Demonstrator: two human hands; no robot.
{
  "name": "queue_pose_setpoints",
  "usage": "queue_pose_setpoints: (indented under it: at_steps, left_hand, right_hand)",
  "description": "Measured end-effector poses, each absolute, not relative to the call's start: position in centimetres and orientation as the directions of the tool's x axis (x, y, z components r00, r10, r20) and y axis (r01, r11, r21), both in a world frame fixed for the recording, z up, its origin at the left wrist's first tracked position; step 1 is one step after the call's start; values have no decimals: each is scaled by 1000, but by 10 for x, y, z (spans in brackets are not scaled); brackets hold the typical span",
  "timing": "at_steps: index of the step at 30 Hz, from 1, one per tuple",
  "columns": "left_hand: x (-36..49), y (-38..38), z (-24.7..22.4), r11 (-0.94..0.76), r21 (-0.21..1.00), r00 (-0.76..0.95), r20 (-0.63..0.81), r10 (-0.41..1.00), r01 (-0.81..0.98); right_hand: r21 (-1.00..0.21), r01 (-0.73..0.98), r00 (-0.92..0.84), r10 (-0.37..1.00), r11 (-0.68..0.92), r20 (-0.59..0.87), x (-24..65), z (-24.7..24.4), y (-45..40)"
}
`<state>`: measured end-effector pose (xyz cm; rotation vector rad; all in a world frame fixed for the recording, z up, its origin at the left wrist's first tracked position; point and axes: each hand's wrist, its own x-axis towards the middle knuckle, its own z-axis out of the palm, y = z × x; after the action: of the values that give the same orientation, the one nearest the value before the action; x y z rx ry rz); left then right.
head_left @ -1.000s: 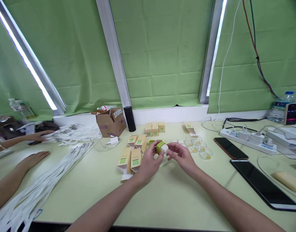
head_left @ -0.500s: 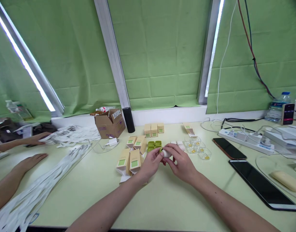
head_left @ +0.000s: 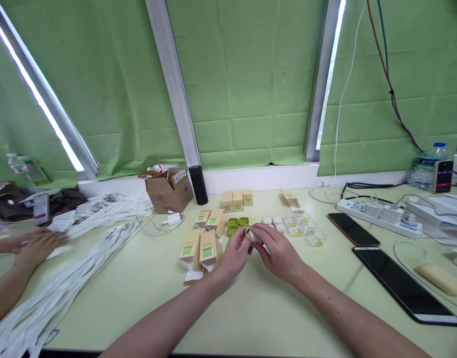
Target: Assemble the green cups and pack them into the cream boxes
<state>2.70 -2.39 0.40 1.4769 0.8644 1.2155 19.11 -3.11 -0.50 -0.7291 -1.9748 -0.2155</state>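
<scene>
My left hand and my right hand meet over the middle of the table, both closed. Between their fingertips is a small rounded white piece, with a bit of a green cup showing at its left. The fingers hide how the two parts join. Just behind my left hand stand several square green cups. Beyond my right hand lie more white pieces. Clear plastic cups with yellow inside sit to the right. Left of my hands are small open cardboard boxes with green windows.
More small boxes stand at the back, near a black cylinder and a brown carton. Phones, cables and a power strip occupy the right. At left, another person's hands touch white straps.
My hands stay nearly in place, still around the white piece, with a slight shift of the fingers. The other person's hands have come together on the left.
</scene>
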Motion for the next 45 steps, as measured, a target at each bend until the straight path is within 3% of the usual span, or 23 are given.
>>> queue_pose_setpoints:
  at_steps: [9,20,32,40,45]
  left_hand:
    - [22,-27,10,-118,947,375,230,898,-298]
    - [21,-23,5,-19,928,401,180,898,-372]
    - [19,-19,-4,46,919,410,129,903,-391]
    - [19,-22,5,44,916,429,144,892,-399]
    - [16,-19,7,74,913,441,122,889,-401]
  right_hand:
    - [-248,568,-275,466,784,841,197,-14,-24]
    - [-176,613,-263,409,770,874,195,-13,-24]
    - [-214,645,-297,499,733,814,195,-13,-26]
    - [-325,606,-268,571,726,776,194,-11,-29]
    - [-470,514,-240,647,717,724,191,-12,-32]
